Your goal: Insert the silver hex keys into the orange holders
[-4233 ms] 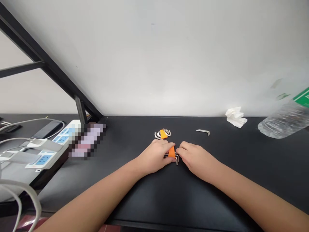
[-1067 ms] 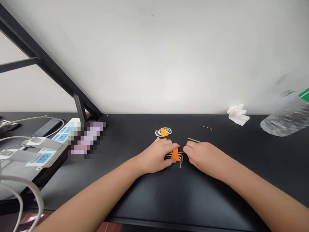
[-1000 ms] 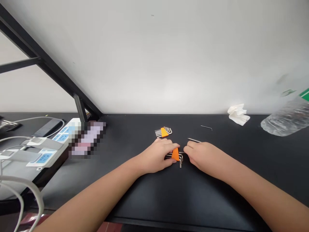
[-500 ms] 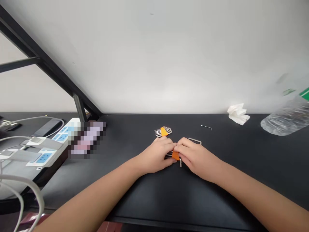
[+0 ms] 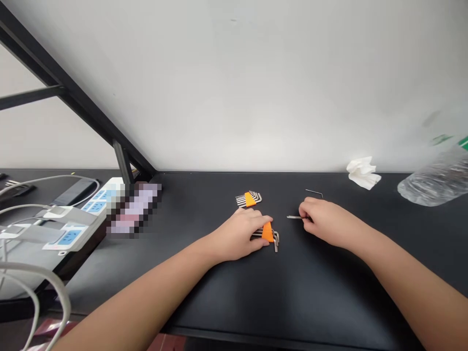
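My left hand (image 5: 243, 235) is closed around an orange hex key holder (image 5: 268, 232) with several bent keys in it, their short ends pointing right and toward me. Off to the right, my right hand (image 5: 320, 219) pinches a single hex key (image 5: 293, 217); its straight end sticks out to the left and the rest is hidden by the fingers. Beyond my left hand lies a second orange holder (image 5: 250, 199) with a fanned row of hex keys. One thin loose hex key (image 5: 314, 192) rests on the black table behind my right hand.
A crumpled white tissue (image 5: 363, 172) and a clear plastic bottle (image 5: 435, 180) are at the right by the wall. Left are a white power strip (image 5: 97, 209) with plugs and cables, a dark phone (image 5: 75, 191), and a black metal frame (image 5: 122, 162).
My right hand has moved away from the holder to the right and picked up the hex key that lay beside it. My left hand stays on the holder, whose keys now show more.
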Motion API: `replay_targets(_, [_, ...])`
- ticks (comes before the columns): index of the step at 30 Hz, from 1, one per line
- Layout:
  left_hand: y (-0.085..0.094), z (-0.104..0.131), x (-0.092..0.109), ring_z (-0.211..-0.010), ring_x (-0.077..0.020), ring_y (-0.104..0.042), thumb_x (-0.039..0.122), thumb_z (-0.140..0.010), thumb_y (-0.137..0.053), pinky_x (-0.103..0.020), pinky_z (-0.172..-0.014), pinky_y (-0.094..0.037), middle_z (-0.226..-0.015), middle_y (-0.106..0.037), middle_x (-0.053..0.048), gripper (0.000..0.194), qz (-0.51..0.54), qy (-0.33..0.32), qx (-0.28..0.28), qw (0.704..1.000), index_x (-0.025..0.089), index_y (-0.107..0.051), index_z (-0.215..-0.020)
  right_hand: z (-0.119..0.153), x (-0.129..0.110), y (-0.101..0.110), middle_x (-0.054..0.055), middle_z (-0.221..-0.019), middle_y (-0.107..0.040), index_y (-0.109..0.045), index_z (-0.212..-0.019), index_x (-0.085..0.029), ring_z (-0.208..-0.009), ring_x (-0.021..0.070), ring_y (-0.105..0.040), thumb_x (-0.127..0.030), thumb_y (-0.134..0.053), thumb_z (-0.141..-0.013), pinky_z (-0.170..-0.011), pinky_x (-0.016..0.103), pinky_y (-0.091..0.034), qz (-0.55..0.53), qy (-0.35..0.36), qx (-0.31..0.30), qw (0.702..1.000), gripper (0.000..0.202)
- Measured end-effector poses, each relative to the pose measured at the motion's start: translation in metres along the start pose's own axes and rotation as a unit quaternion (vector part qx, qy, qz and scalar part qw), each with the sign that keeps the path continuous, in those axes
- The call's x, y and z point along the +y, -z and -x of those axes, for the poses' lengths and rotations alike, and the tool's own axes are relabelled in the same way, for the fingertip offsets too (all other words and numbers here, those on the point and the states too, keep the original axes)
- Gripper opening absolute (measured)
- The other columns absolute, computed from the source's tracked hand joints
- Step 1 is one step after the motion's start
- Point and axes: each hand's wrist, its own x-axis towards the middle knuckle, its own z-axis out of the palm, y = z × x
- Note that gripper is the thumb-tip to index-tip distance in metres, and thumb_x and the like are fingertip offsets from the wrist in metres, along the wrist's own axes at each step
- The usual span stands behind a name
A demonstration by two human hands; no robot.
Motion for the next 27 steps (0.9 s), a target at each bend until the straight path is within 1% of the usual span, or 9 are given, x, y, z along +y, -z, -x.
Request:
replay_targets(2, [0.0,0.0,0.001,-0.106,-0.025,-0.063,0.029,-0.092,-0.072,-0.041,-0.102,-0.044,-0.107,-0.069,-0.007,0.049,-0.002,0.003,0.0,1.0,0.022,-0.06,-0.139,0.002,-0.005,0.001,0.001,-0.088,-0.063,-0.057,-0.078,-0.02,-0.063,0.0121,-0.055,-0.009,-0.054,-0.087,-0.055,0.027,-0.033,0.015,-0.004,-0.008,1.0,0.015])
replay_targets(5, [0.001,-0.001,0.002,-0.101,-0.0245,-0.064,0.03,-0.091,-0.073,-0.04,-0.1,-0.045,-0.101,-0.069,-0.006,0.048,-0.008,0.007,-0.002,1.0,0.022,-0.061,-0.137,0.003,-0.009,0.001,0.002,-0.086,-0.062,-0.056,-0.076,-0.02,-0.06,0.0119,-0.053,-0.01,-0.053,-0.09,-0.054,0.028,-0.029,0.057,0.003,-0.006,0.998,0.017])
replay_targets(8, [0.002,-0.001,0.003,-0.098,-0.0238,-0.064,0.03,-0.092,-0.073,-0.039,-0.098,-0.045,-0.098,-0.068,-0.005,0.046,-0.009,0.008,-0.005,1.0,0.022,-0.061,-0.135,0.004,-0.008,0.001,0.002,-0.086,-0.062,-0.057,-0.079,-0.02,-0.059,0.0123,-0.051,-0.014,-0.051,-0.094,-0.053,0.028,-0.027,0.095,0.02,0.016,0.995,0.017])
replay_targets(10, [0.003,-0.001,0.003,-0.099,-0.0237,-0.064,0.03,-0.092,-0.073,-0.039,-0.099,-0.044,-0.099,-0.068,-0.004,0.045,-0.008,0.008,-0.007,1.0,0.022,-0.06,-0.135,0.006,-0.008,0.001,0.002,-0.088,-0.062,-0.058,-0.081,-0.02,-0.06,0.0123,-0.051,-0.016,-0.05,-0.096,-0.053,0.028,-0.026,0.096,0.032,0.038,0.994,0.017])
replay_targets(13, [0.003,-0.001,0.003,-0.1,-0.0237,-0.063,0.029,-0.092,-0.073,-0.039,-0.101,-0.043,-0.1,-0.068,-0.004,0.046,-0.007,0.006,-0.008,1.0,0.022,-0.059,-0.135,0.009,-0.015,0.001,0.001,-0.085,-0.062,-0.058,-0.083,-0.021,-0.062,0.0127,-0.053,-0.016,-0.049,-0.097,-0.056,0.028,-0.028,0.055,0.06,0.056,0.995,0.017])
replay_targets(16, [0.002,-0.001,0.003,-0.099,-0.0229,-0.062,0.028,-0.092,-0.073,-0.038,-0.099,-0.042,-0.098,-0.066,-0.003,0.042,-0.004,0.004,-0.01,1.0,0.024,-0.061,-0.132,0.009,-0.024,0.0,0.0,-0.08,-0.061,-0.057,-0.082,-0.021,-0.067,0.0136,-0.055,-0.015,-0.051,-0.096,-0.059,0.028,-0.031,-0.011,0.106,0.039,0.994,0.016])
replay_targets(18, [0.002,-0.001,0.002,-0.099,-0.0226,-0.062,0.029,-0.093,-0.072,-0.037,-0.097,-0.042,-0.097,-0.066,-0.003,0.039,0.0,0.002,-0.011,1.0,0.024,-0.061,-0.13,0.008,-0.027,-0.003,0.0,-0.08,-0.062,-0.057,-0.081,-0.021,-0.068,0.0139,-0.055,-0.014,-0.051,-0.095,-0.061,0.028,-0.032,-0.044,0.124,0.025,0.991,0.018])
replay_targets(23, [0.002,-0.001,0.002,-0.098,-0.0219,-0.061,0.03,-0.095,-0.071,-0.038,-0.099,-0.041,-0.099,-0.066,-0.004,0.042,0.014,0.001,-0.012,1.0,0.024,-0.059,-0.135,0.004,-0.025,-0.009,0.001,-0.081,-0.062,-0.058,-0.081,-0.021,-0.071,0.0147,-0.054,-0.016,-0.048,-0.098,-0.064,0.029,-0.035,-0.095,0.149,0.012,0.984,0.021])
replay_targets(27, [0.001,-0.001,0.002,-0.098,-0.0216,-0.061,0.028,-0.093,-0.071,-0.037,-0.099,-0.041,-0.099,-0.066,-0.003,0.041,0.013,0.003,-0.007,1.0,0.024,-0.061,-0.133,0.003,-0.022,-0.008,0.0,-0.079,-0.062,-0.053,-0.079,-0.021,-0.07,0.0147,-0.052,-0.016,-0.048,-0.098,-0.064,0.029,-0.035,-0.119,0.151,0.006,0.981,0.021])
